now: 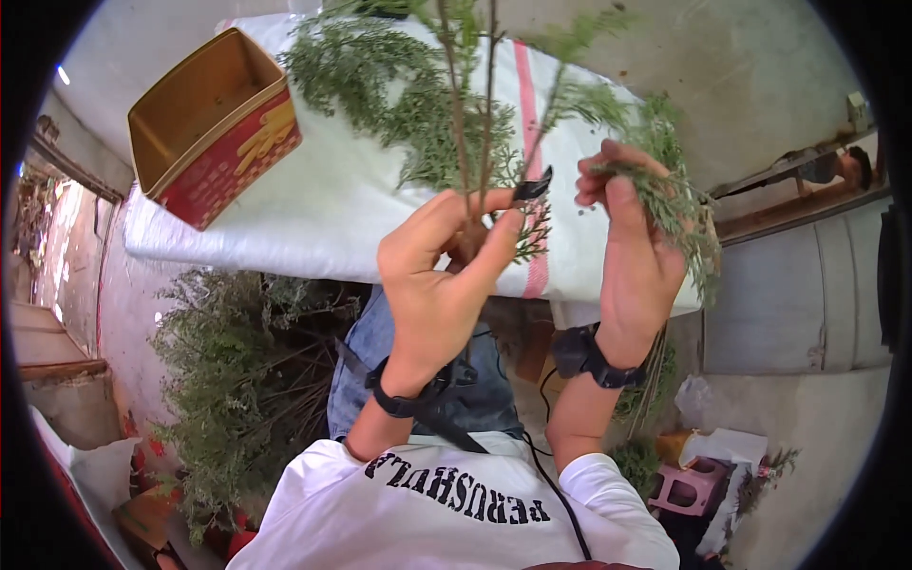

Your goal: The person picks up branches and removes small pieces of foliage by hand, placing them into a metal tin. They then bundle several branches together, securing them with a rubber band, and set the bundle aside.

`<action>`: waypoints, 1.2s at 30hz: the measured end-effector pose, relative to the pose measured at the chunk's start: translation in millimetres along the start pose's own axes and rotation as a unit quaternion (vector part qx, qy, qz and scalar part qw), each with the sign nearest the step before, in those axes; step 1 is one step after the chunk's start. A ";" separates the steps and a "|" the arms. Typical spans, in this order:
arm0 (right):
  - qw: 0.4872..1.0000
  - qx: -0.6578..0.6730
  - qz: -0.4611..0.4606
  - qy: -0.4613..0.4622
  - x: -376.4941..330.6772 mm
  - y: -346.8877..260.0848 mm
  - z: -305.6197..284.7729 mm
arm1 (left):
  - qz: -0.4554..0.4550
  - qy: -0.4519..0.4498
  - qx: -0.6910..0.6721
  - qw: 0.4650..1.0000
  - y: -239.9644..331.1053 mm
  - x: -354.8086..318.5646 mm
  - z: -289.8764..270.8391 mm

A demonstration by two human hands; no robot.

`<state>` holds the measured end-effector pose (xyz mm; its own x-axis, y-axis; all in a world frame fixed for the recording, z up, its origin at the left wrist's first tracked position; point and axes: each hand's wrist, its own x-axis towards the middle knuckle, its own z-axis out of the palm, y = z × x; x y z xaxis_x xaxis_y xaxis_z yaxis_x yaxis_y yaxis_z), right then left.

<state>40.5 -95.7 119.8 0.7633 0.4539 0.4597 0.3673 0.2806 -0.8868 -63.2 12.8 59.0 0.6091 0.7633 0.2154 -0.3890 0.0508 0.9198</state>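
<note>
Stems (488, 114) rise above the left grip (435, 275) clamped round them; the right grip (635, 247) holds foliage (670, 204).

The white-covered work surface (332, 228) is marked by a pink stripe (527, 95). Bright daylight (66, 223) is admitted through an opening (81, 242) at left. Pale grey panels (769, 290) are positioned at right, beneath brown edging (803, 209).

Bright overall — left doorway (72, 223) glaring — upper sprig (581, 41) blurred, edges bowed.
</note>
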 end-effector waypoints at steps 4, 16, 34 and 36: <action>0.999 0.021 0.031 -0.014 -25.7 -4.7 27.5 | 0.069 0.004 0.054 0.996 4.6 -5.5 -3.6; 0.999 -0.033 0.011 -0.009 -33.1 10.0 41.2 | 0.138 0.017 0.078 0.987 7.9 -4.5 -15.4; 0.989 -0.143 0.008 0.022 -31.4 6.2 37.6 | 0.154 0.022 0.081 0.984 1.8 -1.1 -9.2; 0.979 -0.202 0.000 -0.006 -25.5 -3.8 35.6 | 0.157 0.026 0.082 0.984 3.3 -0.4 -9.1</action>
<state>0.7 -78.2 113.1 0.7585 0.4638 0.4579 0.5489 -0.0757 -0.8325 -71.1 18.5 59.0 0.4383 0.7573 0.4841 -0.4326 -0.2943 0.8522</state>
